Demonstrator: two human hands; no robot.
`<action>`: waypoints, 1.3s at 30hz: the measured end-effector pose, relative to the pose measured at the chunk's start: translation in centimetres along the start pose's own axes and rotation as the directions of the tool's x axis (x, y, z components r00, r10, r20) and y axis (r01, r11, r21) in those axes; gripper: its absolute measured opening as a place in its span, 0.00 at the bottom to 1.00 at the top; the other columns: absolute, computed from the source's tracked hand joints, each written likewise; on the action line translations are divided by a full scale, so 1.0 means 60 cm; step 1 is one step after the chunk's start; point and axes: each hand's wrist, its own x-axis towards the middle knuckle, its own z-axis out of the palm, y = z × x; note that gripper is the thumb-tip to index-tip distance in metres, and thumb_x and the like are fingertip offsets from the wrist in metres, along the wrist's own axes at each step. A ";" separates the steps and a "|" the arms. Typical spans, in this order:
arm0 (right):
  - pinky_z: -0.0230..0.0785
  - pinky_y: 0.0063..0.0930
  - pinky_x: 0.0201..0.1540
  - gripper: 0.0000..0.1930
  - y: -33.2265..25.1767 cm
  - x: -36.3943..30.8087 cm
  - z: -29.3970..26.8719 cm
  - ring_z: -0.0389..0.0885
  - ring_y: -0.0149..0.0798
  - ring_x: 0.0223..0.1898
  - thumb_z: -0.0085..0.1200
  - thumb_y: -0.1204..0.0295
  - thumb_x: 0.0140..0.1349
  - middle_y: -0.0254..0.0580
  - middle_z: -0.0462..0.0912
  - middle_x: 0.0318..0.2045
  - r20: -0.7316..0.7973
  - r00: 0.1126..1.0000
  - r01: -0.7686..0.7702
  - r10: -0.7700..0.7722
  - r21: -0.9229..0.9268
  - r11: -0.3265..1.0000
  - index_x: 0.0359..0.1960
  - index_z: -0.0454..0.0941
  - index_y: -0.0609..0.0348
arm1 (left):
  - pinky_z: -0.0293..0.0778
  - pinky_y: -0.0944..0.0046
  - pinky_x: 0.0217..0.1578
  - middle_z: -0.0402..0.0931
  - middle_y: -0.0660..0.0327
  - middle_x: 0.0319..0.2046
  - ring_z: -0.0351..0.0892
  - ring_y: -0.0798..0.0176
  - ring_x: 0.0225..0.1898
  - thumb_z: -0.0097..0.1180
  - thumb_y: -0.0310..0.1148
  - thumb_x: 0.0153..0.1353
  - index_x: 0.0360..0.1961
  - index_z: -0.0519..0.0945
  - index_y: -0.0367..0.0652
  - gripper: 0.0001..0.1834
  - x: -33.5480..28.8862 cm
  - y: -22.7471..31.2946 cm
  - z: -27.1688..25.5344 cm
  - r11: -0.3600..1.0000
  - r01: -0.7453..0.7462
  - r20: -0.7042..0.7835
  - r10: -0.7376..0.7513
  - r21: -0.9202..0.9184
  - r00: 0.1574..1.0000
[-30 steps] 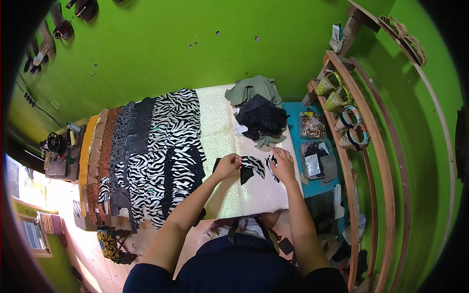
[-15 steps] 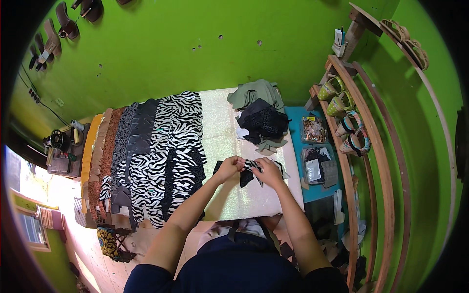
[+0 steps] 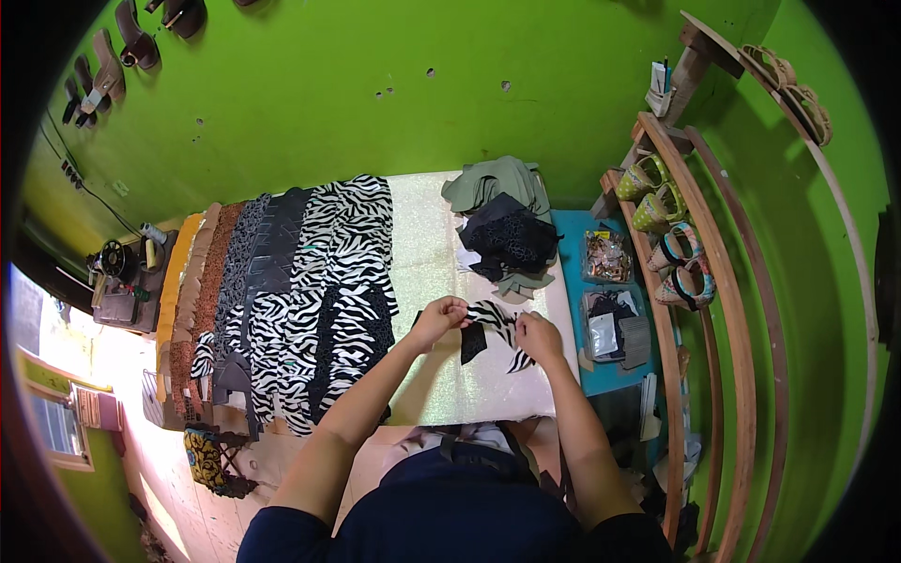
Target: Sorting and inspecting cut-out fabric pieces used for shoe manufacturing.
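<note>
A zebra-print piece of material point(image 3: 491, 314) is stretched between my two hands over the table. My left hand point(image 3: 439, 321) pinches its left end. My right hand point(image 3: 537, 336) grips it toward the right, and a striped tail hangs below the fingers. Under it, a black piece point(image 3: 473, 343) lies on the shimmering pale table cover point(image 3: 436, 389). Left of my hands, overlapping rows of zebra-print pieces point(image 3: 324, 272) cover the table, with dark grey, rust, tan and mustard rows farther left.
Dark and olive-green pieces point(image 3: 507, 235) are heaped at the table's back right. Clear containers point(image 3: 607, 255) with small items stand on a blue surface beside it. A wooden rack point(image 3: 718, 281) with sandals point(image 3: 683, 286) rises at right. A sewing machine point(image 3: 114, 272) is at far left.
My right hand has moved slightly right and closed, drawing the zebra-print piece out between my hands. It was bunched up between the fingers before. My left hand has hardly moved.
</note>
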 end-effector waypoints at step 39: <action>0.69 0.29 0.34 0.17 0.024 0.067 0.013 0.79 0.40 0.30 0.54 0.64 0.54 0.49 0.79 0.30 -0.406 0.883 0.104 -0.234 -0.317 0.943 0.41 0.74 0.64 | 0.70 0.72 0.36 0.71 0.65 0.30 0.71 0.72 0.30 0.47 0.28 0.62 0.39 0.72 0.34 0.08 -0.066 -0.038 -0.093 0.995 0.093 -0.227 -0.081 0.042 0.970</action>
